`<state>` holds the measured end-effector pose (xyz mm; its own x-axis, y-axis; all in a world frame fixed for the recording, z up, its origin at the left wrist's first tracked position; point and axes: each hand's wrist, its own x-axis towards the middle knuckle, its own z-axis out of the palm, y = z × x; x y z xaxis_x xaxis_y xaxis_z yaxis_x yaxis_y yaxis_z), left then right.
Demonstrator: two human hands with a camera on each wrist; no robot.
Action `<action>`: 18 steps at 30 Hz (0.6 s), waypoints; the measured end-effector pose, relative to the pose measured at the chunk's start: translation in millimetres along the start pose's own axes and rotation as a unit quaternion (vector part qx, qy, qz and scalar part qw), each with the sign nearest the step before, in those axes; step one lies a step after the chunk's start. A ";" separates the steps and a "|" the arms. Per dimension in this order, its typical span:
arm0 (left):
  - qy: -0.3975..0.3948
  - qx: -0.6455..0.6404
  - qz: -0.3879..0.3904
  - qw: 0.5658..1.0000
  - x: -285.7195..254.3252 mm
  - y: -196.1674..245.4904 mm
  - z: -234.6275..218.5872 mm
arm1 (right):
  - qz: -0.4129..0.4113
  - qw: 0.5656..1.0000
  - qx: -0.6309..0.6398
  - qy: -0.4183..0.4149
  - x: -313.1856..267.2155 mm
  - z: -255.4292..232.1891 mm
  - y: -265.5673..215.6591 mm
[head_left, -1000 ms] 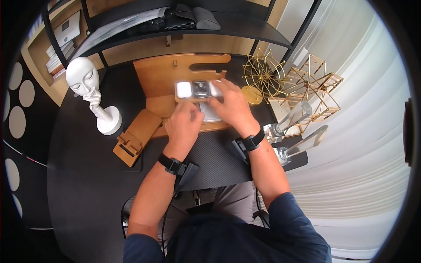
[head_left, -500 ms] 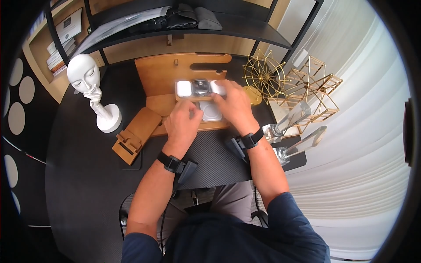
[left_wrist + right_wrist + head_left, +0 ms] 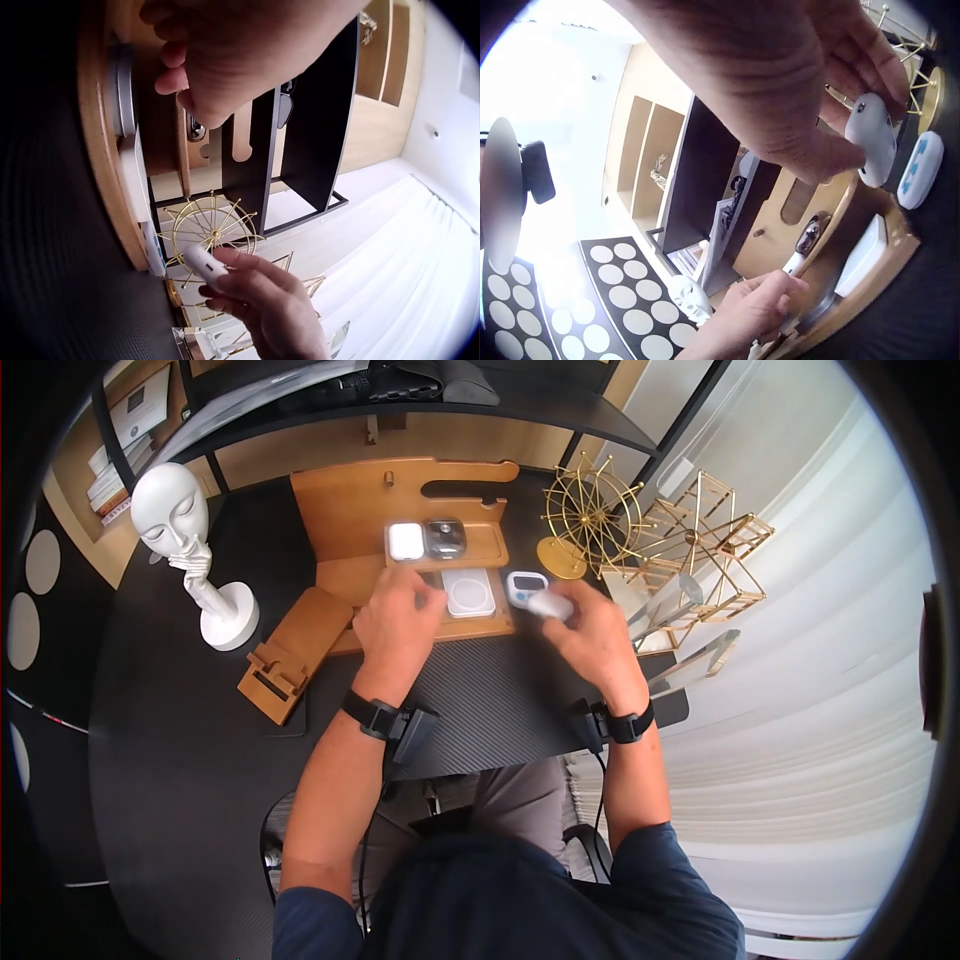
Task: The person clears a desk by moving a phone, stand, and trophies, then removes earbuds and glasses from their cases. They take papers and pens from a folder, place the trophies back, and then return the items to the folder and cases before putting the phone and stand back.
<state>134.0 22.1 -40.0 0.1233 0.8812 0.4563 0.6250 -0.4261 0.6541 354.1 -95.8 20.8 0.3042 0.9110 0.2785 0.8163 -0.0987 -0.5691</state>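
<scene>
My right hand (image 3: pixel 598 638) pinches a white rounded earbud case (image 3: pixel 871 142) between thumb and fingers, to the right of a wooden desk stand (image 3: pixel 340 520). Close below the case lies a small white device with a display and blue buttons (image 3: pixel 524 586). Loosely curled, my left hand (image 3: pixel 395 622) hovers at the front of the stand's raised tray, with nothing visible in its fingers. That tray bears another white case (image 3: pixel 406 542) and a smartwatch (image 3: pixel 446 538). A white square pad with a ring mark (image 3: pixel 468 592) lies on the lower ledge.
A slanted wooden holder (image 3: pixel 300 650) stands at the left, near a white face sculpture (image 3: pixel 225 610). Gold wheel ornaments (image 3: pixel 592 520) and clear crystal pieces (image 3: pixel 665 605) stand on the right. A black shelf (image 3: pixel 560 425) crosses the back of the black table (image 3: pixel 180 760).
My right hand has lifted the right-hand white case out of the tray and carried it right and nearer. The small device has come into sight. My left hand stays by the tray.
</scene>
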 end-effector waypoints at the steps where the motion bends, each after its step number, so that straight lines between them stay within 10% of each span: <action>1: -0.001 0.001 -0.002 1.000 0.0 -0.2 0.8 | -0.001 1.000 -0.009 -0.024 -4.5 -1.7 3.6; 18: -0.017 0.003 -0.023 1.000 1.9 0.5 -3.9 | -0.167 0.984 -0.058 -0.007 -10.1 17.3 30.8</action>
<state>131.5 22.8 -36.5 0.1209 0.9064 0.4048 0.6356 -0.3839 0.6698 367.7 -101.1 -12.9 0.0036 0.9055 0.4244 0.9206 0.1627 -0.3551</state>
